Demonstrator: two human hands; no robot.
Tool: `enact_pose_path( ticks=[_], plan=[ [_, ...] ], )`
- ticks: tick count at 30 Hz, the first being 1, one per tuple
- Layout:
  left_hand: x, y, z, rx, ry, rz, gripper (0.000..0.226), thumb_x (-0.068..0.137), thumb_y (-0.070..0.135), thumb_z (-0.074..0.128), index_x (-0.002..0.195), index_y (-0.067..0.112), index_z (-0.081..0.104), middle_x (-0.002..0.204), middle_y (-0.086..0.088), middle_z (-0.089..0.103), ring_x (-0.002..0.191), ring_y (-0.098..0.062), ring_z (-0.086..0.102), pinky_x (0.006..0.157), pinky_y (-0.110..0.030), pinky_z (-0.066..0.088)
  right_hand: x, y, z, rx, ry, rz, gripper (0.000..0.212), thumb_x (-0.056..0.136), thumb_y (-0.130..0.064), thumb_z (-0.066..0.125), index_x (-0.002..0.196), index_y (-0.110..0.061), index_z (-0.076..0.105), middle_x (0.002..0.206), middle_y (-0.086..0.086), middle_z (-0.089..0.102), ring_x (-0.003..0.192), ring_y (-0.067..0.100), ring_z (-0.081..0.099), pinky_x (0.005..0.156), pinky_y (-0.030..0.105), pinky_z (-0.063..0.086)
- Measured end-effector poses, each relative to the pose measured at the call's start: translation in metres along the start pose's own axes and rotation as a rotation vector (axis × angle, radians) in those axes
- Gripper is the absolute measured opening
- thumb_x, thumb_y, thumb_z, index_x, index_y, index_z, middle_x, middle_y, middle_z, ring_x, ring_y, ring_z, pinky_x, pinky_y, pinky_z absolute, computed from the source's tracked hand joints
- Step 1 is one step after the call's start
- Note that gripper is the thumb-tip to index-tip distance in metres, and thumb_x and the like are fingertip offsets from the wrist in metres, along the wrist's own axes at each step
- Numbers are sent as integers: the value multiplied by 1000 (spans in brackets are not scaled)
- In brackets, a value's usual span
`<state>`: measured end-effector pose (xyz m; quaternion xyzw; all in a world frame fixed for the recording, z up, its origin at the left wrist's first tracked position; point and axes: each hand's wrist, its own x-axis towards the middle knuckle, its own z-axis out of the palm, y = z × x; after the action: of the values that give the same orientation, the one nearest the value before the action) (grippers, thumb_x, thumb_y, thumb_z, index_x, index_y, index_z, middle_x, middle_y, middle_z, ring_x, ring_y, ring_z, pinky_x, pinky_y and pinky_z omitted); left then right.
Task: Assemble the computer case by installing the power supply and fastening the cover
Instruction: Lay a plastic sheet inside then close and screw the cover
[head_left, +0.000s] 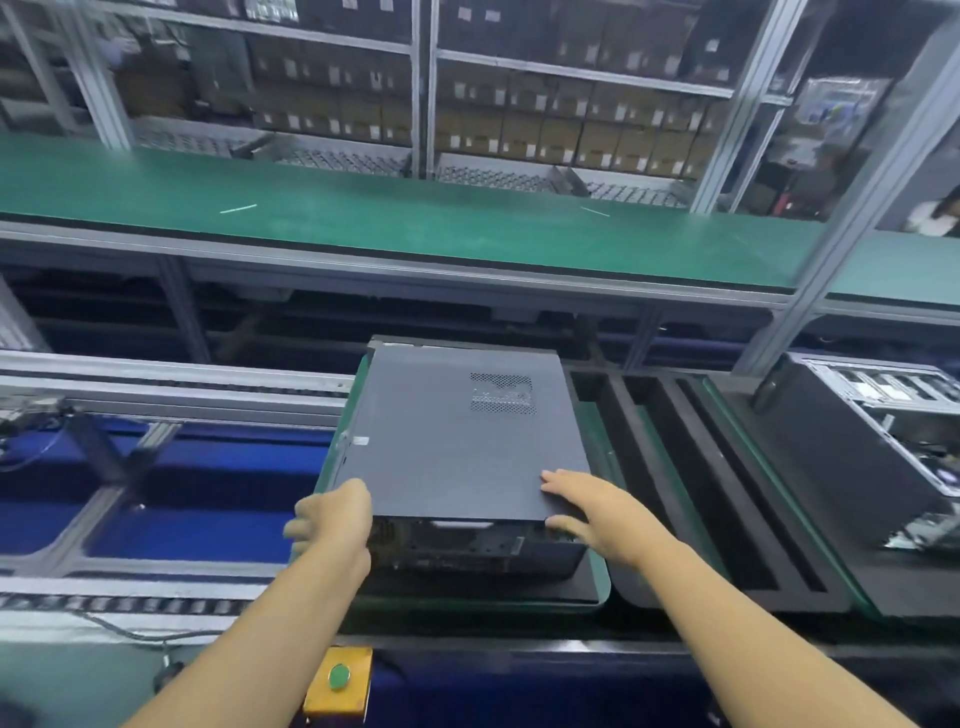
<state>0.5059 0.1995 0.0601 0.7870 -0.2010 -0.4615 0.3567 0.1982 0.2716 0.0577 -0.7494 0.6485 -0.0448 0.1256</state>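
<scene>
A dark grey computer case (457, 447) lies flat on a green-edged pallet (597, 582) in the middle of the line. Its cover, with a perforated vent patch (503, 393), faces up, and the rear panel faces me. My left hand (332, 519) grips the near left corner of the case, fingers curled over the edge. My right hand (582, 506) holds the near right corner, fingers flat on the cover and thumb under its edge. The power supply is hidden inside.
A second, open case (878, 447) sits on the pallet at the right. Black foam strips (675, 467) lie between the two. A roller track with a blue floor (208, 467) runs to the left. A yellow box with a green button (338, 678) sits below.
</scene>
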Motion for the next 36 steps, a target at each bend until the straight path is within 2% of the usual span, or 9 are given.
enact_pose_path(
  ticks=[2, 6, 8, 11, 19, 25, 29, 33, 36],
  plan=[
    [2, -1, -6, 285, 129, 288, 52, 88, 25, 56, 136, 8, 46, 145, -14, 33, 127, -38, 37, 108, -51, 33, 2, -1, 5, -32, 23, 11, 70, 100, -59, 53, 159, -24, 36, 169, -11, 24, 157, 16, 17, 126, 29, 9],
    [37, -4, -5, 908, -80, 898, 61, 99, 50, 36, 155, 30, 26, 166, -4, 11, 151, -26, 10, 118, -47, 21, 11, -7, 18, -125, -37, 96, 98, 90, -83, 38, 166, -29, 7, 171, -13, -9, 159, 22, -13, 127, 41, -9],
    [53, -9, 0, 1211, -148, 1064, 79, 94, 72, 16, 159, 29, 5, 167, 0, -10, 153, -22, -10, 124, -43, 7, 14, -8, 26, -167, -26, 115, 96, 89, -86, 21, 165, -33, -4, 169, -13, -18, 158, 25, -16, 126, 42, -9],
    [64, -14, 3, 1296, -136, 1208, 116, 71, 97, 0, 159, 22, -3, 166, -3, -11, 152, -18, -15, 122, -39, -8, 17, -6, 36, -215, 9, 117, 98, 83, -85, 1, 164, -32, -8, 168, -10, -20, 158, 27, -17, 127, 42, -5],
    [71, -4, -2, 1377, -154, 1325, 131, 63, 100, 5, 159, 10, 0, 166, -14, -6, 153, -28, -8, 123, -40, -6, 24, -3, 38, -313, 2, 76, 102, 81, -89, -2, 164, -30, -9, 171, -4, -17, 158, 32, -16, 122, 52, -21],
    [76, -8, -10, 1464, -132, 1420, 107, 84, 55, 68, 157, 3, 11, 163, -22, 9, 152, -36, 8, 123, -44, 15, 17, 1, 50, -422, 8, 5, 88, 104, -58, 45, 164, -24, -10, 173, 4, -10, 158, 40, -5, 120, 43, -12],
    [76, 2, -10, 1532, -131, 1406, 109, 86, 68, 56, 157, 1, 6, 163, -24, 5, 152, -37, 5, 124, -43, 12, 24, -3, 47, -406, -29, 11, 86, 103, -66, 32, 164, -25, -10, 172, 4, -13, 158, 40, -9, 117, 43, -16],
    [70, 3, -7, 1524, -164, 1387, 135, 63, 97, 0, 156, -1, 10, 163, -27, 5, 152, -39, 5, 124, -46, 11, 22, -5, 46, -437, -38, 39, 90, 96, -77, 14, 164, -23, -10, 173, 5, -11, 158, 40, -6, 118, 43, -13],
    [74, -2, -8, 1518, -210, 1371, 138, 59, 100, -3, 158, 5, 0, 164, -22, -5, 153, -35, -5, 125, -45, 5, 15, -3, 46, -412, -38, 43, 94, 90, -80, 2, 165, -24, -8, 173, 4, -9, 159, 38, -5, 119, 42, -12]
  ],
)
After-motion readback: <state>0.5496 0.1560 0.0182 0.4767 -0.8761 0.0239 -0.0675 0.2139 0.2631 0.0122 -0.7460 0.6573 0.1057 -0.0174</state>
